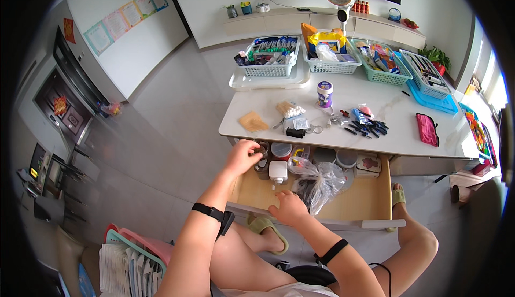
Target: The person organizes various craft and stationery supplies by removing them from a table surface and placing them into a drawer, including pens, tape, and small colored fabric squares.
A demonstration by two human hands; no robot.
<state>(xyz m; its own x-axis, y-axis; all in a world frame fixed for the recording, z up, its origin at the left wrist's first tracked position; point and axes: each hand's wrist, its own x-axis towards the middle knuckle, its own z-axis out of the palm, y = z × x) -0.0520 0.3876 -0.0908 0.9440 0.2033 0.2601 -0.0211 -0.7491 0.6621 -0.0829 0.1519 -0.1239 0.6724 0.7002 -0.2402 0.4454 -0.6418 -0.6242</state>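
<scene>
My left hand point(243, 157) reaches into the open drawer point(358, 210) at its back left corner, its fingers at a small dark jar point(263, 148); whether they grip it is hard to tell. My right hand point(290, 207) is over the drawer's front part, fingers spread and holding nothing, near the nozzle of a white squeeze bottle point(278, 170) and left of a tied clear plastic bag point(320, 182) with dark contents. Along the drawer's back stand round lidded tubs point(281, 150), a yellow-handled item point(298, 152) and a white box with a bear picture point(368, 165).
On the white table point(402, 132) lie dark pens point(368, 128), cotton swabs point(290, 109), a pink pouch point(427, 129) and a purple tub point(324, 94). Full plastic baskets point(267, 70) line its far side. A bin of packets point(128, 269) stands at lower left.
</scene>
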